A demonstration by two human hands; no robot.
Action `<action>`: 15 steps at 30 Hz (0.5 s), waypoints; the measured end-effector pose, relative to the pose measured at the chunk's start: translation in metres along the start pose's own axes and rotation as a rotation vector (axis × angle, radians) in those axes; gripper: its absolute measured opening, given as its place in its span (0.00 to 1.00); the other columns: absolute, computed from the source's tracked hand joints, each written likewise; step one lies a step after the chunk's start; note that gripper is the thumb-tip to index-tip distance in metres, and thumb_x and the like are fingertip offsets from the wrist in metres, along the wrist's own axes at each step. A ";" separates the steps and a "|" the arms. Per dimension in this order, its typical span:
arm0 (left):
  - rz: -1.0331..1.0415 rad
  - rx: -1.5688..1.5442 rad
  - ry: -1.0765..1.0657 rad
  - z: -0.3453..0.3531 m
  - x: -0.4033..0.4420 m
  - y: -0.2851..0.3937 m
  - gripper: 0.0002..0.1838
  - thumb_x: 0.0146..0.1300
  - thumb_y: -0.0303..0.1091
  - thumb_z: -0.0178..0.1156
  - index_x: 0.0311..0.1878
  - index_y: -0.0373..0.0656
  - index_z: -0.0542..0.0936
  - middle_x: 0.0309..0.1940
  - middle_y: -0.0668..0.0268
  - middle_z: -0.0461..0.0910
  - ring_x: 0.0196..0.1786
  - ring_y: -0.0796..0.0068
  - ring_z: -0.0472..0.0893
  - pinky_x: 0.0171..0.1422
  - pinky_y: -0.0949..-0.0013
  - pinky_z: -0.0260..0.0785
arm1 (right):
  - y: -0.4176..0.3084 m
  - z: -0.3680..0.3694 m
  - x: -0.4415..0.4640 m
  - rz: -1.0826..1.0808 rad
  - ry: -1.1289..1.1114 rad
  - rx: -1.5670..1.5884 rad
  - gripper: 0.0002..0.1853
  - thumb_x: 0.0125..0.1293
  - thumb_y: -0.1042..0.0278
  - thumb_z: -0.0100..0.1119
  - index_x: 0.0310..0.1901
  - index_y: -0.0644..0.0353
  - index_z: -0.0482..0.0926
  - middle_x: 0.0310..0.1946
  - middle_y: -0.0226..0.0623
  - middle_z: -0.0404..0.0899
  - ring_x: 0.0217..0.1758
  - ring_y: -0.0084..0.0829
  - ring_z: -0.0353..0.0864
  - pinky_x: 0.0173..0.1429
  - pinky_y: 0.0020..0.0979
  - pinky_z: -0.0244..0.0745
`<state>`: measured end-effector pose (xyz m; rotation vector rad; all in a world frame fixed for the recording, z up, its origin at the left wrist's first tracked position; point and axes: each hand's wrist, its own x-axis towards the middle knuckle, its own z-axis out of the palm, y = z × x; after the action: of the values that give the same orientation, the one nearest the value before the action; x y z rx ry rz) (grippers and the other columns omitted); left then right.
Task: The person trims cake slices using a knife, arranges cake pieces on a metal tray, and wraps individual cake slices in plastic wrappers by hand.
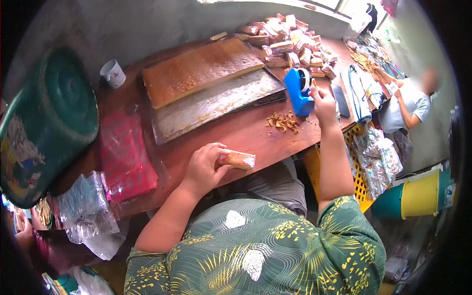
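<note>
My left hand [205, 164] is closed round a small wrapped slice of cake [239, 160] above the table's front edge. At the blue tape dispenser [298, 91], my right hand [322, 100] has its fingers pinched by the tape roll; what they hold is too small to make out. A large brown cake slab [201, 71] lies on the back part of a metal tray [211, 105]. Brown crumbs [282, 122] lie in front of the dispenser. Many wrapped slices [295, 44] are piled behind it.
A white mug [113, 73], a green basin [69, 98], a red plastic-covered packet [127, 152] and clear plastic bags [88, 209] are at the left. At the right are a yellow crate [361, 184], bagged goods [378, 157], buckets [420, 196] and another person [405, 105].
</note>
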<state>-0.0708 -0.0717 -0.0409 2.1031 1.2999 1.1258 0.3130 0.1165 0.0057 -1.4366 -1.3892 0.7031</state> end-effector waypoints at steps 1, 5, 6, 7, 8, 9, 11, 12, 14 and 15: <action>-0.026 -0.050 -0.002 -0.001 -0.002 0.001 0.20 0.56 0.27 0.77 0.51 0.43 0.81 0.55 0.56 0.82 0.54 0.57 0.85 0.59 0.58 0.78 | -0.002 0.004 -0.013 -0.160 0.124 -0.143 0.15 0.75 0.58 0.66 0.35 0.61 0.88 0.35 0.36 0.86 0.41 0.28 0.80 0.49 0.35 0.73; -0.007 -0.111 0.042 -0.004 -0.001 0.008 0.18 0.58 0.28 0.77 0.51 0.42 0.82 0.53 0.57 0.82 0.49 0.63 0.85 0.53 0.63 0.80 | 0.033 -0.004 -0.039 -0.447 0.216 -0.484 0.16 0.72 0.59 0.68 0.33 0.64 0.87 0.26 0.42 0.83 0.34 0.42 0.81 0.46 0.41 0.75; -0.053 -0.145 0.020 -0.004 -0.003 0.008 0.18 0.59 0.29 0.78 0.51 0.42 0.83 0.53 0.58 0.81 0.49 0.64 0.85 0.52 0.64 0.80 | 0.038 -0.006 -0.044 -0.349 0.202 -0.466 0.15 0.72 0.59 0.68 0.33 0.64 0.87 0.26 0.43 0.83 0.34 0.42 0.82 0.47 0.42 0.75; -0.099 -0.180 -0.001 -0.003 -0.003 0.008 0.18 0.60 0.30 0.78 0.51 0.42 0.83 0.53 0.58 0.81 0.49 0.65 0.84 0.52 0.64 0.80 | 0.042 -0.010 -0.044 -0.252 0.187 -0.449 0.15 0.72 0.59 0.68 0.33 0.64 0.87 0.26 0.44 0.82 0.34 0.42 0.82 0.47 0.43 0.75; -0.062 -0.178 0.019 -0.003 -0.002 0.007 0.18 0.60 0.30 0.78 0.51 0.41 0.84 0.53 0.59 0.81 0.49 0.66 0.84 0.51 0.65 0.80 | 0.045 -0.013 -0.039 -0.502 0.247 -0.591 0.15 0.72 0.60 0.68 0.35 0.66 0.86 0.26 0.46 0.84 0.31 0.43 0.82 0.44 0.43 0.75; -0.032 -0.178 0.033 -0.003 -0.002 0.007 0.18 0.60 0.31 0.78 0.51 0.41 0.84 0.52 0.59 0.81 0.49 0.66 0.84 0.51 0.65 0.80 | 0.037 -0.014 -0.042 -0.435 0.218 -0.573 0.16 0.72 0.61 0.69 0.34 0.67 0.85 0.26 0.45 0.83 0.30 0.42 0.80 0.43 0.43 0.74; 0.014 -0.178 0.057 -0.002 -0.004 0.005 0.18 0.59 0.32 0.79 0.51 0.40 0.85 0.52 0.58 0.80 0.49 0.66 0.84 0.51 0.66 0.80 | 0.010 -0.012 -0.045 -0.308 0.167 -0.535 0.17 0.71 0.61 0.70 0.31 0.68 0.84 0.27 0.45 0.81 0.29 0.40 0.75 0.42 0.42 0.72; 0.026 -0.177 0.070 -0.002 -0.004 0.003 0.18 0.59 0.32 0.79 0.50 0.40 0.85 0.51 0.58 0.81 0.49 0.66 0.84 0.51 0.66 0.80 | 0.027 -0.013 -0.038 -0.333 0.210 -0.494 0.18 0.72 0.61 0.70 0.31 0.69 0.82 0.26 0.44 0.79 0.28 0.38 0.74 0.40 0.40 0.70; 0.048 -0.170 0.091 -0.005 -0.004 0.003 0.18 0.59 0.33 0.79 0.51 0.40 0.85 0.51 0.58 0.80 0.49 0.64 0.84 0.52 0.65 0.80 | 0.041 -0.023 -0.032 -0.315 0.182 -0.545 0.16 0.72 0.61 0.68 0.36 0.69 0.84 0.33 0.47 0.84 0.37 0.41 0.81 0.46 0.40 0.75; 0.056 -0.163 0.099 -0.007 -0.003 0.006 0.18 0.59 0.33 0.78 0.51 0.41 0.85 0.51 0.58 0.80 0.50 0.62 0.84 0.53 0.64 0.80 | 0.039 -0.021 -0.032 -0.310 0.163 -0.568 0.16 0.72 0.60 0.67 0.39 0.69 0.85 0.37 0.48 0.87 0.41 0.43 0.85 0.50 0.40 0.77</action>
<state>-0.0742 -0.0776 -0.0339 1.9977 1.1558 1.3276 0.3415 0.0854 -0.0289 -1.6067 -1.7090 -0.0195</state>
